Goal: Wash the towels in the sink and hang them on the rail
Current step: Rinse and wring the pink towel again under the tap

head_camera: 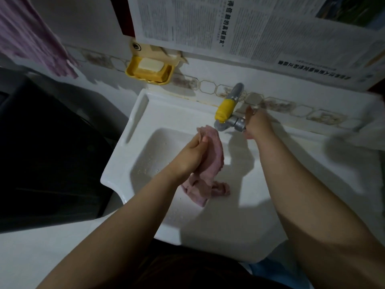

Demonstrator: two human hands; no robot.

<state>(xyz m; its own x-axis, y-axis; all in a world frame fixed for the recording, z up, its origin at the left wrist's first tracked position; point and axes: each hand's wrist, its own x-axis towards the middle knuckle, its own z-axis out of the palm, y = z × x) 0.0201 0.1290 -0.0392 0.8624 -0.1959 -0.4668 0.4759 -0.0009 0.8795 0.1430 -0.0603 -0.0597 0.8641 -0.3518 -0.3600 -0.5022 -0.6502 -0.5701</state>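
I note wash step: left hand (192, 155) grips pink towel (208, 163) over sink (116, 163); right hand (257, 124) on tap (231, 119), grasp unclear. Next, I judge: water.

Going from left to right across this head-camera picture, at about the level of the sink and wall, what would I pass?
Hanging purple cloth → yellow soap dish → left hand holding the pink towel → yellow-sleeved tap → right hand at the tap's side.
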